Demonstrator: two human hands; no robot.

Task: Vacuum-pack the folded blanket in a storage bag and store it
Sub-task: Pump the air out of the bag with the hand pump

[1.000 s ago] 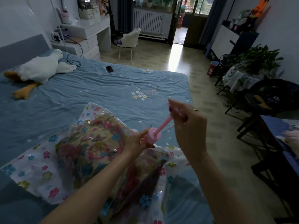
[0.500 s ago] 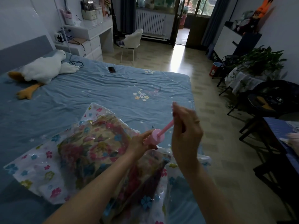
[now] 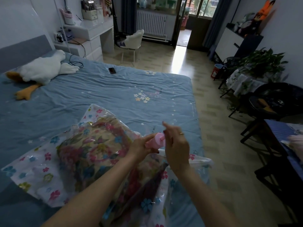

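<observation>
Your right hand (image 3: 176, 147) has pushed the plunger down into the pink pump (image 3: 155, 143), grasping its handle; your left hand (image 3: 139, 149) grips the barrel, steadying it against the storage bag (image 3: 41, 171). Inside that bag, on the bed (image 3: 98, 95), lies the folded blanket (image 3: 91, 154).

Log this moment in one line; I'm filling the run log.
step: pumping air | left hand: grips pump on bag | right hand: at pump top | blanket: bagged, on bed

pump (image 3: 155, 142) base hidden behind left hand (image 3: 139, 149); right hand (image 3: 176, 145) blurred.
</observation>
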